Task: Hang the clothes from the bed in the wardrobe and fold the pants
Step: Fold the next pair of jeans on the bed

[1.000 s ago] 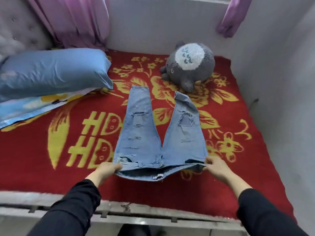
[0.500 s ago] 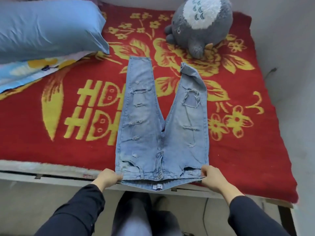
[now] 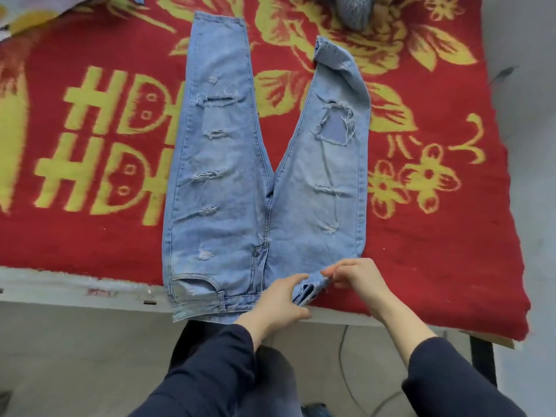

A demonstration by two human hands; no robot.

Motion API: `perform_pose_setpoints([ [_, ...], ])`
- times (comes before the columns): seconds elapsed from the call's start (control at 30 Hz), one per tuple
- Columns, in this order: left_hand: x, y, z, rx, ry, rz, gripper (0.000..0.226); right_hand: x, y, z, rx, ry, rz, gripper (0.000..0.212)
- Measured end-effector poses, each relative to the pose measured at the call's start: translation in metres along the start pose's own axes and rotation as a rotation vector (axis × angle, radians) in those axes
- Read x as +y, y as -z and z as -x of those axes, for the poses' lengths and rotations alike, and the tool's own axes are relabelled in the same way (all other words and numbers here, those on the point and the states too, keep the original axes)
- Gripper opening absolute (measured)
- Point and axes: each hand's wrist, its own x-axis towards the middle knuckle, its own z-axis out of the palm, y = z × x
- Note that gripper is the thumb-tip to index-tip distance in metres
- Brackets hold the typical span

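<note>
- Step in hand: the fold of the pants. The jeans (image 3: 240, 191) lie face up on the red blanket (image 3: 436, 236), legs spread in a V and pointing away from the person.
- The waistband (image 3: 204, 299) sits at the near side and hangs slightly over the bed edge (image 3: 75, 287).
- The right hand (image 3: 358, 281) pinches the right end of the waistband, where the denim is bunched up off the blanket.
- The left hand (image 3: 276, 302) lies just beside it, fingers straight and apart, over the middle of the waistband; it grips nothing.
- Judged next move: carry the right half over onto the left so the legs stack. That calls for a lift along the whole right side, not only at the waist.
- The far cuff (image 3: 328, 49) of the right leg is turned over and likely needs flattening first.
- Room: open blanket lies on both sides of the jeans, more on the left. A grey toy (image 3: 355, 10) sits near the leg ends, and the wall (image 3: 526, 85) closes the right side.
- The overhang at the near edge could let the waist slip off the bed.
</note>
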Motion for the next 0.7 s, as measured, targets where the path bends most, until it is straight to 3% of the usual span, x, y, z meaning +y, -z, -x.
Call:
perform_pose_setpoints([
  [0.1,0.008,-0.019,-0.026,0.086,0.002,0.004,0.015,0.011,0.022,-0.038,0.284,-0.031,-0.03,0.023],
  [0.13,0.005,-0.022,-0.031,0.082,0.003,0.034,0.009,0.016,0.029,-0.053,0.393,-0.047,0.04,0.013],
  [0.17,0.002,-0.022,-0.034,0.072,-0.001,0.081,0.017,0.02,0.035,-0.066,0.456,-0.078,0.115,0.011],
  [0.2,-0.003,-0.022,-0.036,0.048,-0.007,0.14,0.024,0.023,0.037,-0.079,0.479,-0.128,0.18,0.028],
  [0.27,-0.012,-0.013,-0.034,-0.006,-0.021,0.269,0.024,0.027,0.034,-0.1,0.427,-0.183,0.141,0.051],
  [0.3,-0.014,-0.006,-0.031,-0.026,-0.03,0.322,0.022,0.025,0.03,-0.107,0.386,-0.184,0.066,0.051],
  [0.37,-0.019,0.013,-0.026,-0.037,-0.054,0.407,0.022,0.01,0.019,-0.12,0.365,-0.16,-0.078,0.035],
  [0.47,-0.029,0.05,-0.011,0.007,-0.066,0.6,0.014,-0.04,-0.005,-0.135,0.498,-0.091,-0.19,0.012],
  [0.5,-0.036,0.063,-0.003,0.025,-0.048,0.673,0.01,-0.062,-0.019,-0.138,0.522,-0.034,-0.18,0.015],
  [0.57,-0.059,0.087,0.016,0.095,0.043,0.817,0.027,-0.105,-0.059,-0.137,0.49,0.125,-0.118,0.031],
  [0.7,-0.131,0.12,0.06,0.298,0.298,0.939,0.049,-0.159,-0.161,-0.124,0.177,0.44,0.049,0.036],
])
